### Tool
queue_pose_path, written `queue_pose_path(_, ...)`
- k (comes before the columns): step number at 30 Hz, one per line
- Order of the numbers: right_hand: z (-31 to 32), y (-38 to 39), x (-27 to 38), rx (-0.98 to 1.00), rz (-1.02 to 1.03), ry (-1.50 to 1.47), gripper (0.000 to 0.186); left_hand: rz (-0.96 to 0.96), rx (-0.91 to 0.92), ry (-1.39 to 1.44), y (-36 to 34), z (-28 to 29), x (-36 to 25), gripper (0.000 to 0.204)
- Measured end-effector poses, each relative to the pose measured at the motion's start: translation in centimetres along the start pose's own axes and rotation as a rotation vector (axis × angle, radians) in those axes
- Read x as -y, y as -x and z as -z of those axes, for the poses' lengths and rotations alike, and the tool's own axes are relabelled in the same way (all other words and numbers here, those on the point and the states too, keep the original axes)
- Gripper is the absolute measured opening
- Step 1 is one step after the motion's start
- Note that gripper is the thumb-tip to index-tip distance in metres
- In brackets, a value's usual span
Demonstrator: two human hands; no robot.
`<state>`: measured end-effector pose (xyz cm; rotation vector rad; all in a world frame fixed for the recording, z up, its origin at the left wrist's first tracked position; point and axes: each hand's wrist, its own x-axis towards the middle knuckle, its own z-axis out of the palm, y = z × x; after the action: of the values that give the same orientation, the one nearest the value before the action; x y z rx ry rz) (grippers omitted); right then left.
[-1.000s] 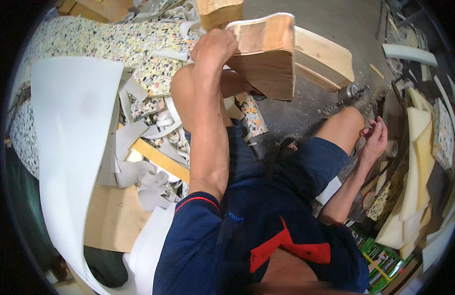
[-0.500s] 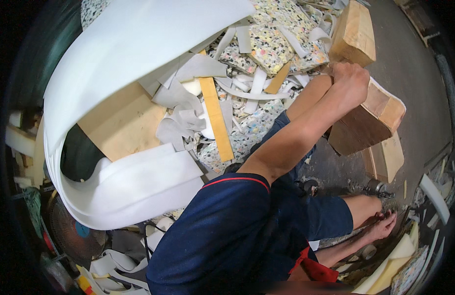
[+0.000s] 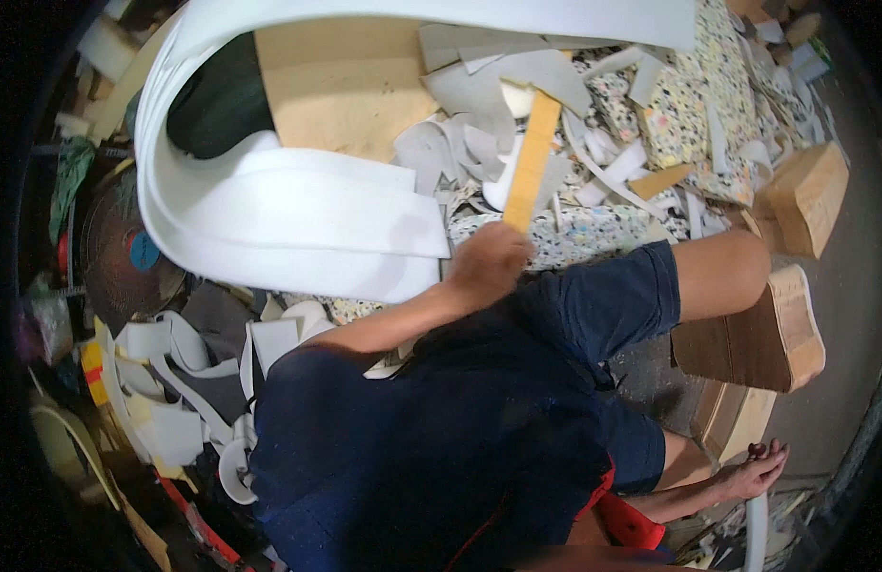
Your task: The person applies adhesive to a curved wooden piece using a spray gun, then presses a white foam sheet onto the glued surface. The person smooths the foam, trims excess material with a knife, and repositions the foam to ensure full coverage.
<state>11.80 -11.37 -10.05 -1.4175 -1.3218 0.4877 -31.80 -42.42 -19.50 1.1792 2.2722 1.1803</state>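
Note:
My left hand (image 3: pixel 491 259) is blurred, fingers bent, at the lower end of a flat yellow strip (image 3: pixel 533 153), over the edge of a speckled foam piece (image 3: pixel 594 234); its grip is unclear. My right hand (image 3: pixel 758 467), at the lower right by my knee, has curled fingers around a small dark object I cannot make out. A wooden block with a pale rim (image 3: pixel 789 329) rests beside my left leg; another block (image 3: pixel 803 200) stands beyond the knee, and a longer wooden piece (image 3: pixel 732 424) lies below the first.
A large curled white foam sheet (image 3: pixel 288 219) arches around a plywood board (image 3: pixel 336 86). Grey and white offcuts (image 3: pixel 460 143) cover the left side. A fan (image 3: pixel 126 257) stands at far left. Grey floor (image 3: pixel 846 315) shows at right.
My view has swung left. My left hand has let go of the wooden block and moved down-left to the yellow strip. My right hand stays low by my right knee.

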Motion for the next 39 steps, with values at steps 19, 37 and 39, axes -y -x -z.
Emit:
queue_pose_path(19,-7.7,0.5,9.2,0.240,0.291,-0.201,0.033,0.344,-1.321,-1.474,-0.2,35.1,-6.5,0.067)
queue_pose_path(37,-5.6,3.0,13.3,0.147,0.357,0.040,0.025,0.511,-0.585,-0.863,-1.6,55.8,7.7,0.069)
queue_pose_path(39,-5.4,2.7,12.7,0.135,0.414,-0.165,0.019,0.366,-0.621,-0.899,-4.6,52.1,6.4,0.066)
